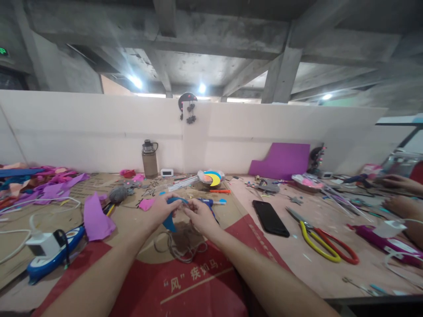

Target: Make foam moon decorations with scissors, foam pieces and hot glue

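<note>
My left hand (162, 210) pinches a blue crescent-shaped felt piece (170, 223) above the middle of the table. Close beside it, the fingertips of my right hand (201, 215) are pressed together near the felt's upper end; what lies between them is too small to make out. Loose grey yarn (181, 252) lies in loops below both hands on a red and brown paper sheet (198, 288). Just behind my right hand is a blue glue gun (207, 202), partly hidden. A pink felt scrap (146, 204) lies left of my left hand.
Scissors (322, 240) with yellow and red handles and a black phone (270, 218) lie right. A blue power strip (56, 251) and purple felt (97, 218) are left. A bottle (150, 159) stands at the back. Another person's hands (401, 193) are at far right.
</note>
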`<state>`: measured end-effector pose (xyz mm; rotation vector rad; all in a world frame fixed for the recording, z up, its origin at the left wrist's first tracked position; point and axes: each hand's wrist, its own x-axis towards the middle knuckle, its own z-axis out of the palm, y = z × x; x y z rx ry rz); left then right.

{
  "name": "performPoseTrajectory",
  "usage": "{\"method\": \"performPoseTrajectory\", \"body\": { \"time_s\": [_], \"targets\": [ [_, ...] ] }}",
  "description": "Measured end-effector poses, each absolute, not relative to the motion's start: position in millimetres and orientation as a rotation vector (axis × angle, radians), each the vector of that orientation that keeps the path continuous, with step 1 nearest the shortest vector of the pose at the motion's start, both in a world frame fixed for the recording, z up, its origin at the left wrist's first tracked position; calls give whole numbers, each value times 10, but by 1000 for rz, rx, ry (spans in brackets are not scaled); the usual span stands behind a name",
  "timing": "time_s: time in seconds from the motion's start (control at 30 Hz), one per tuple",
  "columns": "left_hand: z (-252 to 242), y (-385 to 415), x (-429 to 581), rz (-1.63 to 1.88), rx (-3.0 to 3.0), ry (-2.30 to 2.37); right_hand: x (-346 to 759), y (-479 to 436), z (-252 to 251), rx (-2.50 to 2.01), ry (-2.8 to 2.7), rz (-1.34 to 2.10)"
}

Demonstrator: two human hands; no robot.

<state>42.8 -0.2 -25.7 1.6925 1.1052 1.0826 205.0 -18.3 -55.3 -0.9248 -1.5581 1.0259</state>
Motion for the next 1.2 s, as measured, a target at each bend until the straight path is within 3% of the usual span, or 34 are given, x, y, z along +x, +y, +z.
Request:
{"method": "performPoseTrajectory", "body": {
  "time_s": [0.43, 0.93, 1.07, 1.2],
  "targets": [
    [-229, -82, 514, 1065, 1591, 1032, 2211, -232, -463, -951, -1551, 778],
    [-119, 39, 341, 1373, 1504, 1102, 2260, -303, -516, -1073, -1816, 945],
    [-105, 29, 358, 1392, 1425, 996, 2317, -352, -423, -1027, -2070, 781],
    [-92, -3, 384, 1393, 1385, 965, 2530, -266, -306, -1239, -1908, 559]
  ]
}}
